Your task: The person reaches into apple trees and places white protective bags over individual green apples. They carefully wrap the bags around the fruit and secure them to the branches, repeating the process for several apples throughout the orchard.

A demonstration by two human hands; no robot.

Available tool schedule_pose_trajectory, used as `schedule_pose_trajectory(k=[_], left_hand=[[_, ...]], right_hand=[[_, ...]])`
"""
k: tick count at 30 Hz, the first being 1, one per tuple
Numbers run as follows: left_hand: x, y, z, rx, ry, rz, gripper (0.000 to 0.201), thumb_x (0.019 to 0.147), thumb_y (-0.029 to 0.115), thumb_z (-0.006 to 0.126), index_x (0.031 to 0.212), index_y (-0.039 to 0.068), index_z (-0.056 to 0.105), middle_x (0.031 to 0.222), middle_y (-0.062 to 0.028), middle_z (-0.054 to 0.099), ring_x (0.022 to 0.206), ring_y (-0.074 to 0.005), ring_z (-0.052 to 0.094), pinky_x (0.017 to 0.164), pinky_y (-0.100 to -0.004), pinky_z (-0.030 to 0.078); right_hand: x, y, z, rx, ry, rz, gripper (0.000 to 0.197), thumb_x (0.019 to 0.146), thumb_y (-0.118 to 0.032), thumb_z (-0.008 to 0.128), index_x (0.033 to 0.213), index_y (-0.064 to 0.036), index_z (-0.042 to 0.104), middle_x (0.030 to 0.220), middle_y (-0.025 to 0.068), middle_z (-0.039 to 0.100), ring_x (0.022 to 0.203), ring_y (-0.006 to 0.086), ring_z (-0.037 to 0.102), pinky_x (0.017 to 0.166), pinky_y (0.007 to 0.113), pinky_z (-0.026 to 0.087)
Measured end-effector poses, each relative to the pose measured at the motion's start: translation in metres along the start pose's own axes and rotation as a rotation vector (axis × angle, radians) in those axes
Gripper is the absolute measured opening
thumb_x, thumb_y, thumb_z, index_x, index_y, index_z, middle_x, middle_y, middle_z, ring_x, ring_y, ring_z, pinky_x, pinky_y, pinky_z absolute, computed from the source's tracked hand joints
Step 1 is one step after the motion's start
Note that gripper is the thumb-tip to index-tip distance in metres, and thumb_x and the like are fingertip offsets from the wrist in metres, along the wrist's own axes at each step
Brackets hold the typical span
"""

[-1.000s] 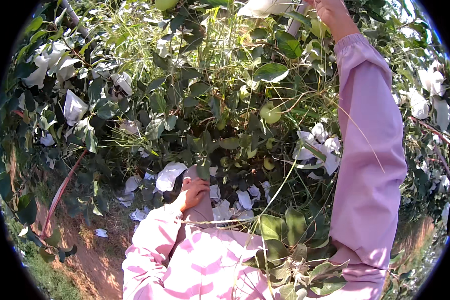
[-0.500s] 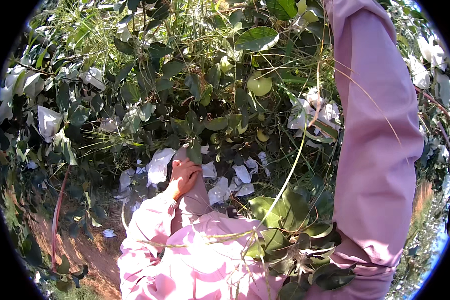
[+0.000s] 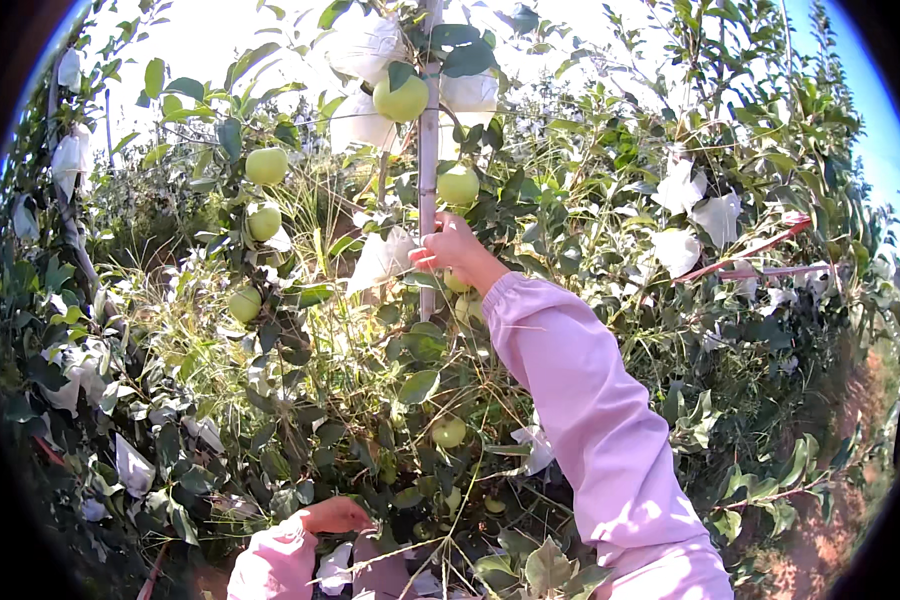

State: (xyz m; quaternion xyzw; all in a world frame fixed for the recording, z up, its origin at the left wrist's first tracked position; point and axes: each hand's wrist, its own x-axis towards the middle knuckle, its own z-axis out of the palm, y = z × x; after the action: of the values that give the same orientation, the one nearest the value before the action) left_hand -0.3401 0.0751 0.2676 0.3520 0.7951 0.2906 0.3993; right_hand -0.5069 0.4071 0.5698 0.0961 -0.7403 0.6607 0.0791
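Observation:
My right hand (image 3: 448,247) is raised in front of a thin grey upright pole (image 3: 428,150). Its fingers are curled, with the tips against the edge of a white fruit bag (image 3: 382,262); the grip is partly hidden. Just above this hand hangs a green apple (image 3: 458,185), and another green apple (image 3: 456,281) is partly covered below the wrist. Low in the view, my left hand (image 3: 336,515) lies over my bent knee (image 3: 380,570), fingers loosely bent and holding nothing visible. Both arms wear pink sleeves.
More green apples (image 3: 266,166) hang at the left, and one apple (image 3: 402,98) beside the pole top. White bags (image 3: 366,45) surround it. Leafy branches and dry grass stems cross in front of me. Reddish straps (image 3: 750,252) stretch through the foliage at the right.
The view has tilted up, bringing the pole, upper apples and sky into sight. My right hand, earlier beyond the top edge, now shows at the pole. My left hand stays on the knee.

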Motion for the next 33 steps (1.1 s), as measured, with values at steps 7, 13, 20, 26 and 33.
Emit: schedule_pose_trajectory(k=[7,13,20,26,33], left_hand=[[-0.047,0.241,-0.239,-0.224,0.791,0.615,0.019,0.087,0.012,0.055,0.101,0.002,0.064,0.094,-0.0048,0.065,0.088,-0.0103,0.06,0.078,-0.025,0.047],[-0.041,0.367,-0.39,-0.056,1.286,1.192,0.03,0.081,0.002,0.052,0.109,0.004,0.062,0.107,-0.0059,0.064,0.097,-0.0107,0.057,0.087,-0.0264,0.043],[-0.009,0.416,-0.465,0.615,1.455,1.071,0.044,0.072,-0.003,0.054,0.114,0.009,0.056,0.086,-0.0048,0.059,0.082,-0.0188,0.053,0.081,-0.03,0.042],[-0.001,0.422,-0.473,0.694,1.493,1.04,0.051,0.071,-0.008,0.053,0.118,0.011,0.045,0.066,-0.007,0.045,0.064,-0.0232,0.049,0.062,-0.0348,0.042],[-0.012,0.399,-0.502,0.182,1.645,1.047,0.036,0.073,-0.008,0.055,0.107,0.004,0.05,0.064,-0.0007,0.049,0.059,-0.0109,0.047,0.059,-0.0267,0.042]], right_hand=[[-0.026,-0.106,-0.006,-0.6,-0.303,-0.471,0.024,0.082,-0.001,0.052,0.104,0.0056,0.059,0.085,0.0096,0.064,0.083,0.0123,0.062,0.074,0.025,0.049],[0.027,-0.191,0.014,-0.673,-0.111,-0.922,0.015,0.078,0.001,0.053,0.088,0.0012,0.064,0.083,0.0044,0.065,0.075,0.0077,0.059,0.068,0.022,0.047],[0.1,-0.211,-0.006,-0.489,0.428,-0.894,0.025,0.06,-0.016,0.074,0.082,-0.008,0.065,0.074,0.0009,0.064,0.064,0.0102,0.059,0.061,0.026,0.047],[0.106,-0.216,0.004,-0.729,0.614,-0.789,0.033,0.063,-0.013,0.072,0.093,-0.0076,0.061,0.071,0.0009,0.064,0.064,0.0153,0.06,0.066,0.03,0.047],[0.119,-0.208,-0.049,-0.499,0.469,-0.894,0.03,0.067,-0.001,0.064,0.097,-0.0045,0.059,0.065,0.0027,0.059,0.056,0.0127,0.055,0.056,0.026,0.044]])
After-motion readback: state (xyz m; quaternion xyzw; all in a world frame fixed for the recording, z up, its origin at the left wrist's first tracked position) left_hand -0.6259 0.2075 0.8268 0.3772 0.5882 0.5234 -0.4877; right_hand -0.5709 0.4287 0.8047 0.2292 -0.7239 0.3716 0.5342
